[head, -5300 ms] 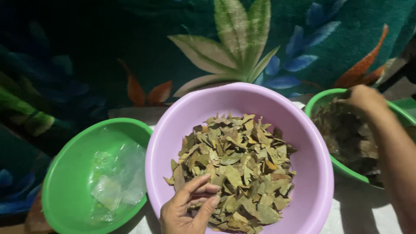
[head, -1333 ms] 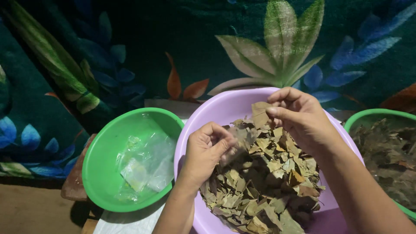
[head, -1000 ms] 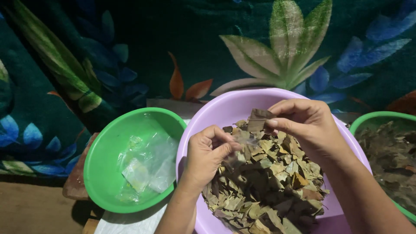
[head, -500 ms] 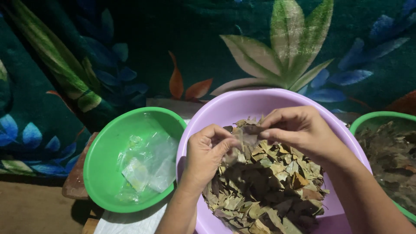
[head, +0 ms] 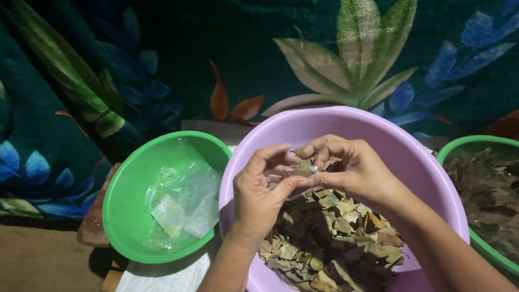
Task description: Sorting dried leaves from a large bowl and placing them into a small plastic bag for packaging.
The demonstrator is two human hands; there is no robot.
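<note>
A lilac plastic basin (head: 428, 162) holds a heap of dry, broken brown-green leaves (head: 335, 240). Both my hands hover over its middle, fingertips meeting. My left hand (head: 264, 197) and my right hand (head: 354, 168) pinch the same small bunch of dry leaves (head: 304, 168) between thumbs and fingers. Something thin and clear seems wrapped around the bunch, but I cannot tell for sure. My right forearm crosses the basin's right side and hides part of the heap.
A green bowl (head: 123, 216) left of the basin holds several small clear plastic bags (head: 184, 200). A second green bowl (head: 476, 143) at the right edge holds darker dry leaves (head: 489, 189). Behind hangs a dark cloth with a leaf print (head: 346, 59). White sheet under the bowls.
My right hand has come down from holding a leaf above the heap and closed in on my left hand. Both now pinch the same bunch.
</note>
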